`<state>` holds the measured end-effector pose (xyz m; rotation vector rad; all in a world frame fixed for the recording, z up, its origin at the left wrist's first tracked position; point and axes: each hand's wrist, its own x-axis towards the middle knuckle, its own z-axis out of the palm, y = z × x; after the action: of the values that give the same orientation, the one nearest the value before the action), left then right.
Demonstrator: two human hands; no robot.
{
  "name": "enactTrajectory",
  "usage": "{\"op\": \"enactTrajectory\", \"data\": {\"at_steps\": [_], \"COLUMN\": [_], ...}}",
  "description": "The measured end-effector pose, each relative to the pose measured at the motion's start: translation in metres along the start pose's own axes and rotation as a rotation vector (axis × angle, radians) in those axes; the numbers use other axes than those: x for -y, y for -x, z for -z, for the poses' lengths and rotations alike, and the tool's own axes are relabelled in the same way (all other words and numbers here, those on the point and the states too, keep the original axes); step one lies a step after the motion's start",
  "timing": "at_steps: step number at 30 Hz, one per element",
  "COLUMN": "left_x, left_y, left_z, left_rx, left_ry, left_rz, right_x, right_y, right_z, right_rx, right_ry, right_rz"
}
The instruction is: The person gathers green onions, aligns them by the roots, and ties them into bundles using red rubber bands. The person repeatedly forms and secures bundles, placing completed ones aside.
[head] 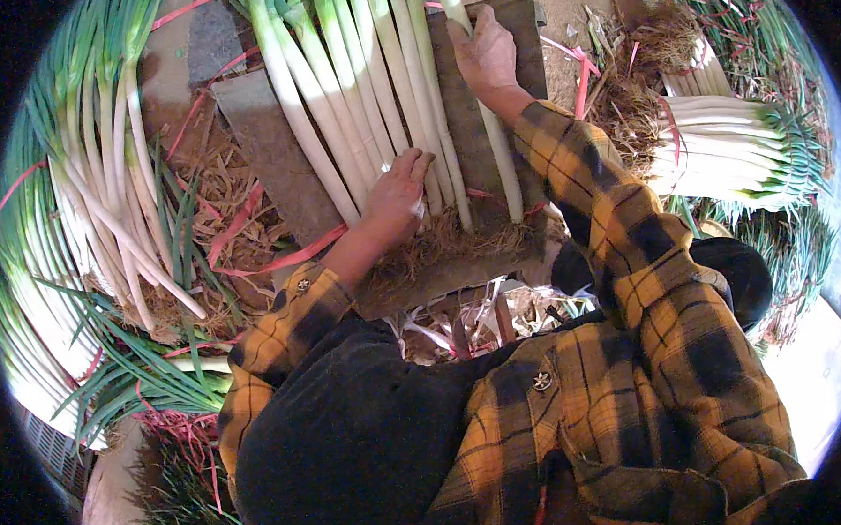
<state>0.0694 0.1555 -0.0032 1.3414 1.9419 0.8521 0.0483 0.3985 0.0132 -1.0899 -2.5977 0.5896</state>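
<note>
Several long green onions [358,84] lie side by side on a dark flat board [257,129], white stalks towards me, with their brown roots [435,249] near the board's close edge. My left hand [397,198] rests on the lower white stalks, its fingers close together; whether it grips any is unclear. My right hand [487,54] is closed around the upper part of a single green onion [499,157], which lies at the right of the row, a little apart from it. A pink plastic strip [308,250] runs out from under the stalks by my left wrist.
Loose green onions [116,151] lie at left over more bundles. Tied green onion bundles [721,149] are stacked at upper right. Dry peelings [233,205] and pink strips cover the ground beside the board. A heap of pink strips [181,428] lies at lower left.
</note>
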Motion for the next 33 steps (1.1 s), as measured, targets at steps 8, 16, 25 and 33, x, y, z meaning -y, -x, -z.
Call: {"op": "enactTrajectory", "data": {"at_steps": [8,16,25,33], "left_x": [0.006,0.004,0.009,0.003], "left_y": [-0.004,0.003,-0.001,0.024], "left_z": [-0.006,0.004,-0.004,-0.01], "left_rx": [-0.058,-0.004,0.028,0.055], "left_ry": [0.02,0.037,0.01,-0.11], "left_rz": [-0.072,-0.019,-0.043,-0.098], "right_x": [0.001,0.015,-0.049,0.028], "right_y": [-0.021,-0.039,-0.015,0.016], "right_z": [-0.033,-0.022,-0.067,0.041], "right_rx": [0.142,0.407,0.183,0.832], "right_ry": [0.185,0.368,0.32,0.512], "right_rz": [0.018,0.232,0.276,0.454]}}
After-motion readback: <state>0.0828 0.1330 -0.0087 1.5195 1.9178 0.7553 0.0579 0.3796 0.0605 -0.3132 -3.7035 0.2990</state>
